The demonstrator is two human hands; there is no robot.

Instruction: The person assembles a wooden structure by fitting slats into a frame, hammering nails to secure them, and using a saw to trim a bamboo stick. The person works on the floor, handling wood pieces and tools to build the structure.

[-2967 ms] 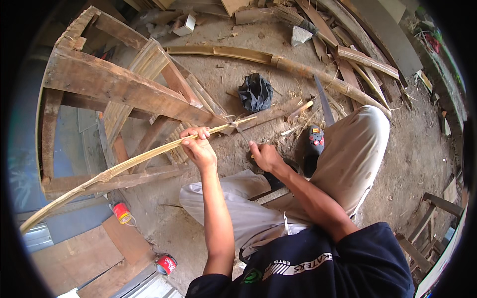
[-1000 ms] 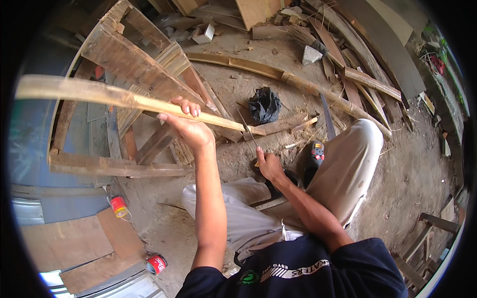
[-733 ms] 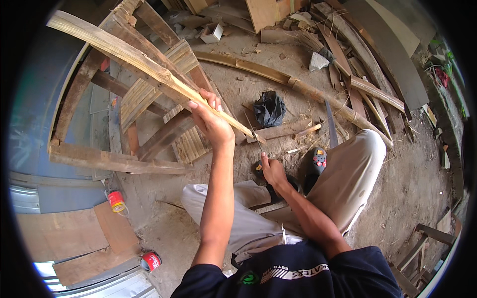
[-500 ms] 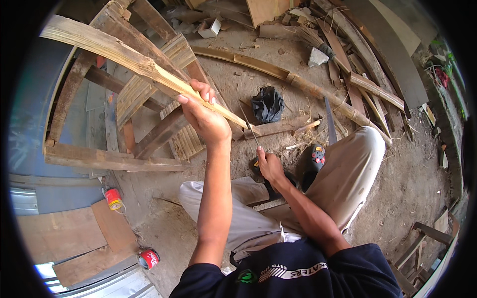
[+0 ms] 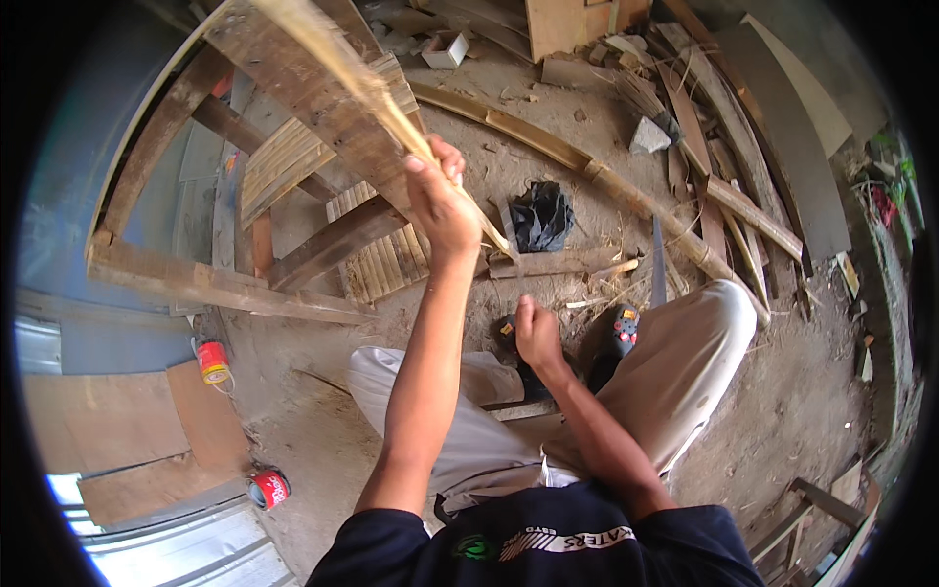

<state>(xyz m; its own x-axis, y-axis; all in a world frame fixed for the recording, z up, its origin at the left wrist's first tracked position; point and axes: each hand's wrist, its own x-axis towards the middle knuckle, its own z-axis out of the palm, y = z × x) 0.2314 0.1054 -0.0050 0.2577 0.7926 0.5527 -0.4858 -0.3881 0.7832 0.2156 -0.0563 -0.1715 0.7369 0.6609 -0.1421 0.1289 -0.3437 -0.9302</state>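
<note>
**Down on the dirt floor with a bamboo strip in my fist**

Out on the dirt floor (image 5: 323, 460) I'm sitting with my legs in light trousers stretched toward the right. My left hand (image 5: 440, 201) is raised up and out in front of me, fingers wrapped tight around a long pale bamboo strip (image 5: 342, 68). The strip runs from my fist up and left toward the far edge of the view, and its short tapered end pokes out below my hand, pointing down to the right.

My right hand (image 5: 536, 333) is lower and nearer, sitting just above my lap. Its fingers are curled into a loose fist, and I honestly can't tell whether there's anything pinched in there. Right beside it, on the ground between my legs, there's a dark tool (image 5: 509, 328) with a yellow spot, and a bit further right another dark thing with red and blue marks (image 5: 624, 328).

Behind the strip, on the left, stands a rough wooden frame (image 5: 225, 289) made of weathered planks, with slatted bamboo panels (image 5: 386, 264) lying in it. A crumpled black cloth (image 5: 540, 217) lies on the ground just past my left hand. A long curved bamboo pole (image 5: 606, 181) stretches across the far ground toward the right, with scrap planks piled beyond it. Two red cans are near me on the left, one upright (image 5: 212, 361) and one on its side (image 5: 269, 488).
</note>
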